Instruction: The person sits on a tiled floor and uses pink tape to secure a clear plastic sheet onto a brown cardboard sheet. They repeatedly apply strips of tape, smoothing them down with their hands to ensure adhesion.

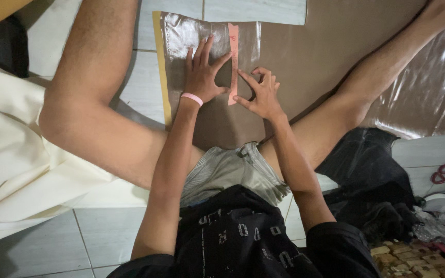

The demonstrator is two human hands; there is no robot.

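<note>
Pink ruler [233,62], a narrow flat strip, lies lengthwise on a glossy brown sheet [289,56] spread over the tiled floor [104,231] between our outstretched legs. Our left hand [203,74], fingers spread and flat, presses the sheet just left of the ruler, thumb touching its edge; a pink wristband [192,98] circles that wrist. Our right hand [261,92], fingers bent and apart, rests its fingertips against the ruler's lower right edge; neither hand is closed around anything. A yellow strip [161,67] borders the sheet's left side. Cream cloth [11,154] lies at our left, black fabric [366,180] at our right, with red-handled scissors [442,174] beyond it on the floor.
</note>
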